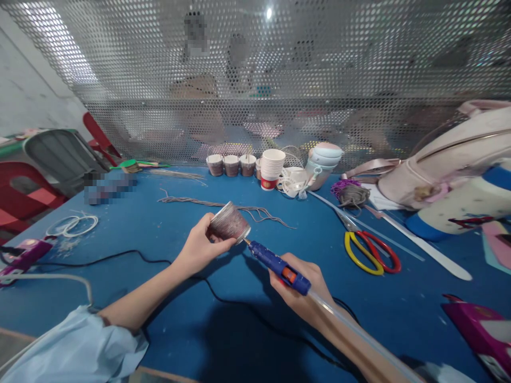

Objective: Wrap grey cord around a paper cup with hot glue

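The wrapped cup (230, 222) is held above the bench (167, 330) by the left hand (202, 246), whose fingers are closed around its side; it is tilted, its axis running from upper left to lower right. The glue gun (275, 262) is gripped by the right hand (306, 290), closed about its body, and its long axis is roughly lined up with the cup's. The nozzle (247, 242) is aimed leftward and forward, at or just beside the cup's lower right edge; whether that edge is touched cannot be told. The inside of the held cup is not shown. Toward the far side of the bench, similar cups (231, 166) are set upright in a row, the rightmost partly hidden by a stack (272, 159) of nested paper cups; their pale mouths are seen, but any contents cannot be made out.
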Motion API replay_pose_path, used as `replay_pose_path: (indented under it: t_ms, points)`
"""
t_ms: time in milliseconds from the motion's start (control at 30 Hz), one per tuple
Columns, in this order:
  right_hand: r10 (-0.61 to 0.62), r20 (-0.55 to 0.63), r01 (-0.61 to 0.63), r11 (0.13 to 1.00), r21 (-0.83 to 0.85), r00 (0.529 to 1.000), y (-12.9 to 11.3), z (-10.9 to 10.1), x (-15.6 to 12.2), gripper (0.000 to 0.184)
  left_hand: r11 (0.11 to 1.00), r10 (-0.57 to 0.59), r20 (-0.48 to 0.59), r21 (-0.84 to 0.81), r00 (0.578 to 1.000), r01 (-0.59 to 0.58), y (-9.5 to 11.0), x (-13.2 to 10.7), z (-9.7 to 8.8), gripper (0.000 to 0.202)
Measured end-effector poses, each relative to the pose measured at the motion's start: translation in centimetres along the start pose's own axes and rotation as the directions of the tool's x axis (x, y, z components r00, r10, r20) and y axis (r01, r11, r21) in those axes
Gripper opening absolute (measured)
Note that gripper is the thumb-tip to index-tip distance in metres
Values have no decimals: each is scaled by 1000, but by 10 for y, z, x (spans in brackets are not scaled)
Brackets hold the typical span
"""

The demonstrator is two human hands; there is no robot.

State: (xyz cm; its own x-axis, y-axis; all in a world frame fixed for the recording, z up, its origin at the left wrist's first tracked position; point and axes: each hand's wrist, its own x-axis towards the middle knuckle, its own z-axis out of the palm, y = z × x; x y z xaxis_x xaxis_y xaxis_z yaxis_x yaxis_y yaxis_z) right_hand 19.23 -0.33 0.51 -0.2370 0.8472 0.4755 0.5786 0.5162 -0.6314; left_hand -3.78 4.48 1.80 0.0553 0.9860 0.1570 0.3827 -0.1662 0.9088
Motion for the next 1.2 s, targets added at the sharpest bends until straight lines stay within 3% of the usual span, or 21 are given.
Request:
replay_pose_path:
  t_ms: [433,733,1200]
  points:
    - [71,-90,-66,996,56,993,4,-3,6,21,1000,1,16,-23,1000,-1,1,1,-3,37]
    - [45,12,-45,998,32,999,-4,0,0,12,994,-66,23,-81,998,68,1,1,-1,37]
    - [39,-75,-35,998,52,996,2,-2,5,19,983,-73,49,-164,996,81,0,3,-1,38]
